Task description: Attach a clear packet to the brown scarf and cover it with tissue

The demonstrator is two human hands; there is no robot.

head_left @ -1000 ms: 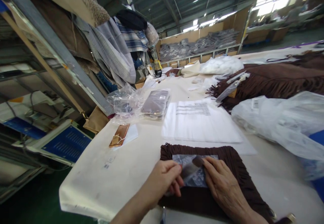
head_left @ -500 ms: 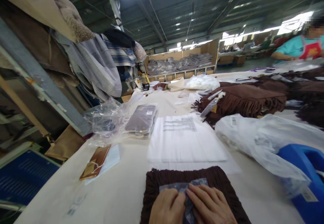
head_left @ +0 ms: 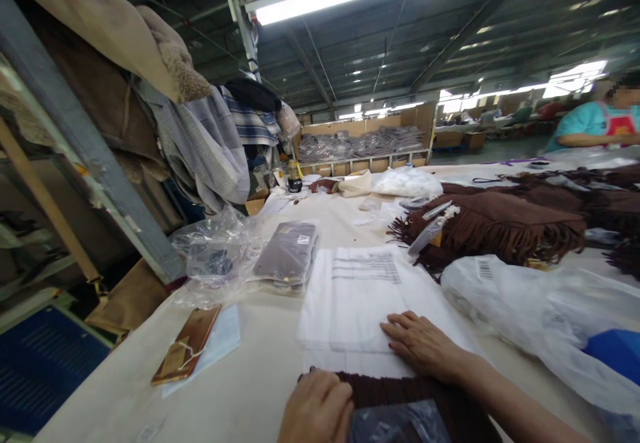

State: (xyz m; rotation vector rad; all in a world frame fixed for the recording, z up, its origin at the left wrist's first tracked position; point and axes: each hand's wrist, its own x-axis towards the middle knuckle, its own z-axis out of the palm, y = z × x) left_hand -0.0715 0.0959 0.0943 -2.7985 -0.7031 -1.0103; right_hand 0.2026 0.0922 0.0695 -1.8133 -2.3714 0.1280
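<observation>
At the bottom centre lies a dark brown fringed piece (head_left: 380, 389) with a clear plastic packet (head_left: 400, 423) on top. My left hand (head_left: 317, 406) has its fingers curled over the brown piece's upper left corner. Beyond it, my right hand (head_left: 423, 343) rests palm down, fingers spread, on a stack of white printed plastic bags (head_left: 350, 303). Part of the brown piece is cut off by the frame's lower edge.
Left of the bags are a packed grey item (head_left: 287, 253), crumpled clear plastic (head_left: 215, 256) and a phone (head_left: 187, 346) on a light blue sheet. Brown fringed goods (head_left: 510, 219), a translucent bag (head_left: 530, 303) and a blue object (head_left: 615, 353) lie right. A person stands far right.
My right hand has left the plastic packet and moved forward onto the white bags. My left hand has shifted to the brown piece's corner. The view has tilted up slightly.
</observation>
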